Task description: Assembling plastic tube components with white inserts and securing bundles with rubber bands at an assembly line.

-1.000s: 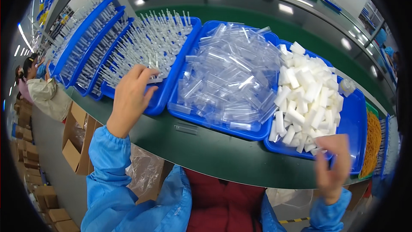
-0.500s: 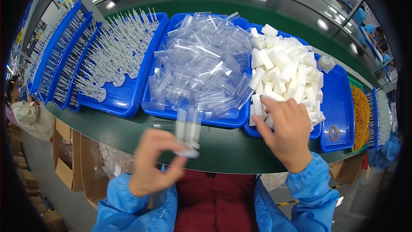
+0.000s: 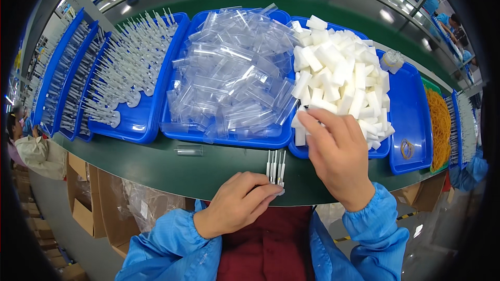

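My left hand [image 3: 237,203] is closed on the flat base of a white pronged piece [image 3: 276,169], whose several thin pins point up and away from me, tipped with fine metal. It is near the table's front edge. My right hand [image 3: 338,151] reaches to the near left corner of a tray heaped with white foam blocks [image 3: 344,73]. Thumb and forefinger close on one foam block [image 3: 298,119] there. Left of that heap, clear plastic sleeves [image 3: 234,73] fill another blue tray. More white pronged pieces [image 3: 133,54] stand in the tray farther left.
A loose clear sleeve [image 3: 189,150] lies on the green table [image 3: 219,166]. Rightward, a blue tray [image 3: 409,119] holds a few rubber bands [image 3: 407,149], beside a mass of orange rubber bands [image 3: 437,127]. Cardboard boxes [image 3: 86,192] stand below at left. Stacked trays [image 3: 65,73] rise far left.
My left hand has moved right with the pronged piece, and the clear sleeves around its pins no longer show. My right hand has shifted slightly left and closed on a foam block.
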`<state>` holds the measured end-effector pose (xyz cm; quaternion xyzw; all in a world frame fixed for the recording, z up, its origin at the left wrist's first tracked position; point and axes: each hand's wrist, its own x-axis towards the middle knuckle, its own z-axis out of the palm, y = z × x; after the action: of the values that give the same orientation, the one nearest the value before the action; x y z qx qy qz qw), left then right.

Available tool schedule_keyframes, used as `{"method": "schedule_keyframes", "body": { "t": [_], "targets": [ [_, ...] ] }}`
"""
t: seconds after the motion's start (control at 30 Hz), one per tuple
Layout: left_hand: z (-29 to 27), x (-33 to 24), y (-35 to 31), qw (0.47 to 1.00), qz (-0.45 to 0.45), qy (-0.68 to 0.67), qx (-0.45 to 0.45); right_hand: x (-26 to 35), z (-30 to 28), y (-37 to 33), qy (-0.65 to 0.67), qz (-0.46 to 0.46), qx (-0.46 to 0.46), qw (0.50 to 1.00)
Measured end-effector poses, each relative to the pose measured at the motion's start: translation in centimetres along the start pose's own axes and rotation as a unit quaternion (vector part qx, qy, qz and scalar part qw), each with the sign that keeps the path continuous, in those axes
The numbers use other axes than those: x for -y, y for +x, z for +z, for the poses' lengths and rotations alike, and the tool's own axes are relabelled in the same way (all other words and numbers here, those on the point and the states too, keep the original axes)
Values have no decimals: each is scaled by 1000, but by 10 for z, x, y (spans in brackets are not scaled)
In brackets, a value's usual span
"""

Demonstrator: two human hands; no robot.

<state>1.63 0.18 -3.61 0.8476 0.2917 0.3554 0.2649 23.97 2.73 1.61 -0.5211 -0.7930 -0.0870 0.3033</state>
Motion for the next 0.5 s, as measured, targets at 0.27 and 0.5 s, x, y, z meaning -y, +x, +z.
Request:
{"method": "schedule_keyframes", "body": {
  "t": [0.27,0.5],
  "targets": [
    [-3,0,-6,1000,-18,-7,-17,-8,2,18,71,-79,-9,994],
    [2,-2,-3,1000,-15,0,-14,35,-18,-34,285,105,124,945]
  ]
}}
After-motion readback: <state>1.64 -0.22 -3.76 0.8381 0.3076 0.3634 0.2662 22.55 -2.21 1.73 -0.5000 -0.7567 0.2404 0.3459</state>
